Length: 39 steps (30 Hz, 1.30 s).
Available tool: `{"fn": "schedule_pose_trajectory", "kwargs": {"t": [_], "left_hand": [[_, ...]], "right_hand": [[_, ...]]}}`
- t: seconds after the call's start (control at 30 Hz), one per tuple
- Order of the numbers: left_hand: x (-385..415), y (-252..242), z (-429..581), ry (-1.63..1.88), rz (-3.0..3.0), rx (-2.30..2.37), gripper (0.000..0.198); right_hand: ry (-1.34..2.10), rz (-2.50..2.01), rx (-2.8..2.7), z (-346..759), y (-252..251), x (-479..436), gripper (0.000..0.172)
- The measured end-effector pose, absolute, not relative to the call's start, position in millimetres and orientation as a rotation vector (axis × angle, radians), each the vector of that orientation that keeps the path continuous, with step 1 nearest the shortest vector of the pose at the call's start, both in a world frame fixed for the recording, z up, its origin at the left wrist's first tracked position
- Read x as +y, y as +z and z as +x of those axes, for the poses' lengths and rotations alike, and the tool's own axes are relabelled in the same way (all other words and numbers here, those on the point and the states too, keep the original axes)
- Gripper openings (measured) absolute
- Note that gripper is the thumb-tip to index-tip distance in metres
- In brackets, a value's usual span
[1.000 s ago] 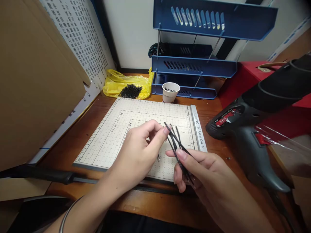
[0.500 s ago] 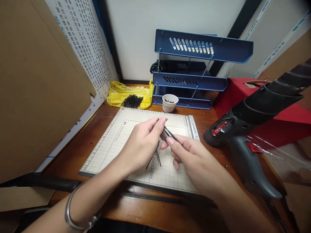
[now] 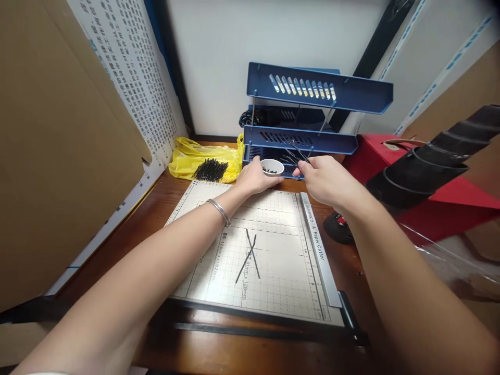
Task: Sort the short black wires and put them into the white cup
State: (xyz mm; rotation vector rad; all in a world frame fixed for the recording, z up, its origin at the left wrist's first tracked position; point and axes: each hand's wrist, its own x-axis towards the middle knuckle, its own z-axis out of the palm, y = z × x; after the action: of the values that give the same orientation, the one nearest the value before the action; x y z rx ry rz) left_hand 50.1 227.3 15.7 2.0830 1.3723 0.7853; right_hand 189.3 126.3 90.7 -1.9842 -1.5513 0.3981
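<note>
At the brown wooden desk (image 3: 219, 350), one broad grip and one fine one

Across the middle of the frame we see a pale gridded paper cutter board (image 3: 281, 260) lying flat on the desk, perhaps because it gives a level, light ground for dark pieces. Behind it, at upper centre, stands a blue tiered plastic tray rack (image 3: 320, 94). Left of centre, a crumpled yellow plastic bag (image 3: 187, 151) lies under a pile of black strips (image 3: 211, 170), presumably keeping them together.

Our left hand (image 3: 258, 176) is half curled around a white paper cup (image 3: 277, 163) just beyond the board, probably to steady it. Our right hand (image 3: 322, 179), just right of the cup, is pinched closed on a few thin black strips (image 3: 300, 152), their free ends fanning toward the upper left, seemingly held low to leave the tips exposed.

Two crossed black strips (image 3: 250, 251) lie on the board. Smallest are the short black bits (image 3: 269, 171) inside the cup.
</note>
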Motion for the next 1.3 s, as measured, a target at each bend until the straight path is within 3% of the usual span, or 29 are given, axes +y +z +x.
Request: {"fn": "schedule_pose_trajectory", "kwargs": {"t": [0.17,0.37,1.0,1.13,1.3], "left_hand": [[231.9,9.1,45.1,0.862,2.153,1.265,0.080],[196.8,18.3,20.5,1.063,2.290,0.960,0.072],[173.7,19.6,-1.0,1.165,2.404,0.650,0.062],[176.5,17.7,-2.3,1.148,2.424,0.652,0.067],[172.2,17.9,-1.4,1.104,2.391,0.701,0.093]], "right_hand": [[0.414,-1.940,-1.492,197.7,80.6,123.5,0.029],[0.478,-1.797,-1.361,204.0,60.4,134.0,0.037],[1.276,-1.266,-1.135,194.3,32.0,134.8,0.030],[1.276,-1.231,-1.095,190.0,30.6,136.5,0.025],[1.228,-1.211,-1.080,184.6,28.9,136.6,0.021]]}}
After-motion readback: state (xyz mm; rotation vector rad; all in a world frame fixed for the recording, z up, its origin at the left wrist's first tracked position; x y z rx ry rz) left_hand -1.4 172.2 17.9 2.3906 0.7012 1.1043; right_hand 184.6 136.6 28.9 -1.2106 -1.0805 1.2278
